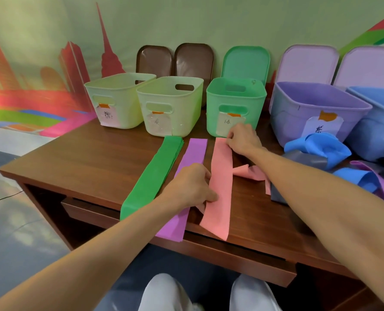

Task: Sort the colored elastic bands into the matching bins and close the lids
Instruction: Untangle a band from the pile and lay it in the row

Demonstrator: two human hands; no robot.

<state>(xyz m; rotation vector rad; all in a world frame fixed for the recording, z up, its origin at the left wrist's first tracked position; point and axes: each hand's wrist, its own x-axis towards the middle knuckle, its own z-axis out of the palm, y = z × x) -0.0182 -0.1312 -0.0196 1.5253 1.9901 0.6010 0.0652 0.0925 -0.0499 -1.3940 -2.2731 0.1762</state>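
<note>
A: What sits closest in?
B: Two white shapes [164, 292] at the bottom edge, knees or shoes, I can't tell which. Above them both forearms reach over the front edge of the desk [85, 158].
A: And the hands?
B: The left hand [189, 187] has its fingers curled, with the thumb pinching the left edge of the pink band [221, 176] near the desk's front edge. The right hand [242, 139] pinches the same band's far end, just in front of the green bin [236, 104]. The band lies flat between them, its near end hanging over the front edge.
A: Around it?
B: A purple band [195, 151] lies just to its left, then a stack of green bands [157, 173], both laid straight. To the right a second pink band [251, 172] lies crumpled. Toward the right edge is a heap [319, 149] of blue, grey and purple ones.
A: How far along, then?
B: Early, I'd judge. No band is plainly in a bin. Along the back edge stand two pale bins [170, 104], the green one, a purple bin [316, 108] and a blue bin [379, 122]. All are uncovered, with their lids [246, 61] propped against the wall. The binning and closing remain.
A: Anything unclear?
B: The bin floors are hidden by their walls, the handwritten labels [228, 122] are too blurred to read, and the blue bin is cut off at the right.
</note>
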